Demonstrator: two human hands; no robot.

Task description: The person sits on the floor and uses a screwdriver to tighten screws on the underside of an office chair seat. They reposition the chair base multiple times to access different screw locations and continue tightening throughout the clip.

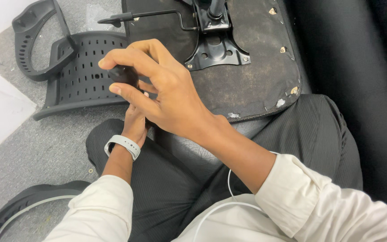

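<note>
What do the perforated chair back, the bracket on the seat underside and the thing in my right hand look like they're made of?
The perforated chair back looks like moulded plastic: matt dark grey, with even rows of holes. The bracket looks like black-painted stamped metal, glossy and held by screws. The seat underside looks like dark fabric stapled at its edge. The black handle in the right hand is mostly hidden; probably plastic or rubber.

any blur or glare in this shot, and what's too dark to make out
Head view: even, soft light with no glare; the right hand and chair seat underside are sharp; the small black object in its fingers and the black area at right lose detail in darkness.
</note>
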